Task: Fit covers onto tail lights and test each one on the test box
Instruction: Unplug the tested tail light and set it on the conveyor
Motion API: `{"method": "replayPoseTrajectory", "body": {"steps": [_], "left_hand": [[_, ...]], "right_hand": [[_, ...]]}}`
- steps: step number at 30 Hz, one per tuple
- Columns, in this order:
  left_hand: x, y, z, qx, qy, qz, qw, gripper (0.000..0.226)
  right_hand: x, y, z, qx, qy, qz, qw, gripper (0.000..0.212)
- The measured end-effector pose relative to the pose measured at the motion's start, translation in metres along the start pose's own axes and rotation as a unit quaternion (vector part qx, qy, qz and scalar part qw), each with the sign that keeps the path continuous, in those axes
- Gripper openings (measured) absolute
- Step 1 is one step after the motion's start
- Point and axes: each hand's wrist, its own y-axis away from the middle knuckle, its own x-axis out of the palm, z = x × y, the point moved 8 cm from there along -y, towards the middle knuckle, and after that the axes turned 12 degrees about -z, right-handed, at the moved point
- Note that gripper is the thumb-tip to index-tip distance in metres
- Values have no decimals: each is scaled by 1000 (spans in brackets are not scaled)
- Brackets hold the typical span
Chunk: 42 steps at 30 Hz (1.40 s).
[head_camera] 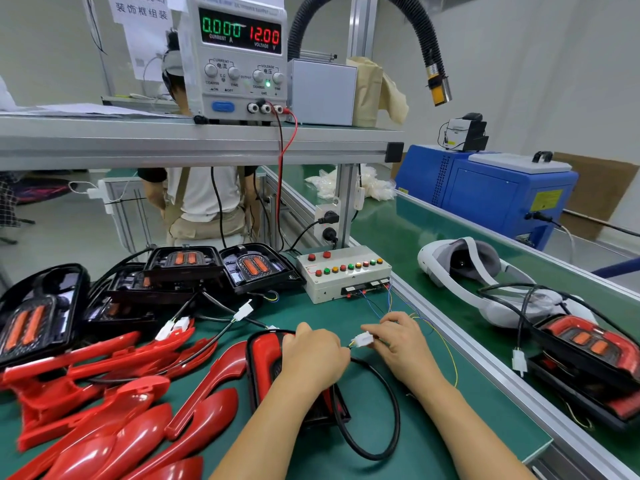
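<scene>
The tail light (265, 367), with its red cover on, lies on the green mat (415, 455) in front of the test box (343, 275). Its long axis points away from the person, the far end slightly to the left. The left hand (311, 355) rests on it and pinches its black cable (388, 386). The right hand (398, 344) pinches the white connector (362, 340).

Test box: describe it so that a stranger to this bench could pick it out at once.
Find the power supply with lit digits on the metal shelf. Below it, on the green bench, the test box stands right of the black tail lights. It alone is a pale box topped with small red, green and yellow buttons.
</scene>
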Motion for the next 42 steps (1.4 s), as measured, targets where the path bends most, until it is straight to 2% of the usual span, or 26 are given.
{"method": "replayPoseTrajectory", "body": {"steps": [4, 8, 10, 12, 15, 17, 21, 22, 24, 25, 27, 29, 31, 32, 33, 35, 37, 39, 42], "left_hand": [[-6, 3, -5, 13, 0, -3, 1000, 33], [-14, 5, 4, 5, 19, -14, 1000, 28], [-20, 3, 13, -7, 48, -25, 998, 31], [-24, 2, 18, -24, 77, -32, 996, 34], [-23, 2, 23, -51, 81, -42, 994, 35], [-24, 4, 27, -58, 52, -59, 995, 36], [-32, 8, 34, -61, -7, -120, 991, 34], [-31, 8, 35, -62, -18, -126, 990, 35], [-29, 9, 35, -61, -49, -121, 990, 38], [-28, 10, 36, -61, -56, -117, 990, 40], [-29, 14, 37, -66, -41, -115, 990, 44], [-40, 25, 45, -78, -19, -153, 985, 45], [-58, 43, 63, -99, 1, -225, 969, 40], [-62, 54, 75, -112, 22, -242, 964, 39], [-62, 64, 89, -128, 51, -236, 962, 43], [-52, 85, 110, -169, 88, -175, 966, 58], [-40, 100, 114, -181, 81, -105, 974, 68], [-30, 107, 103, -167, 155, -68, 971, 54], [-13, 109, 96, -205, 329, -63, 920, 35]], "right_hand": [[-1, 0, 3, -43, 60, -18, 997, 10], [-3, 5, -50, 135, 96, 16, 986, 11], [-9, 8, -63, 161, 137, 11, 977, 14], [-4, 12, -68, 162, 208, 53, 963, 19], [5, 19, -76, 166, 292, 166, 927, 34], [2, 19, -72, 172, 268, 192, 928, 42], [-21, 11, -8, 109, 153, 127, 974, 31], [-20, 16, 12, 115, 91, 156, 977, 38], [-11, 34, 47, 194, -52, 252, 947, 65], [-7, 43, 59, 225, -92, 283, 928, 78], [1, 50, 75, 224, -97, 311, 919, 93], [7, 54, 84, 228, -113, 326, 910, 82], [13, 56, 82, 259, -149, 323, 898, 65], [16, 58, 80, 274, -153, 325, 892, 64], [17, 60, 78, 285, -147, 327, 889, 67], [21, 62, 75, 295, -132, 329, 887, 66], [23, 62, 77, 303, -143, 321, 886, 54], [23, 62, 79, 308, -144, 313, 887, 46], [22, 63, 81, 325, -143, 298, 886, 50]]}}
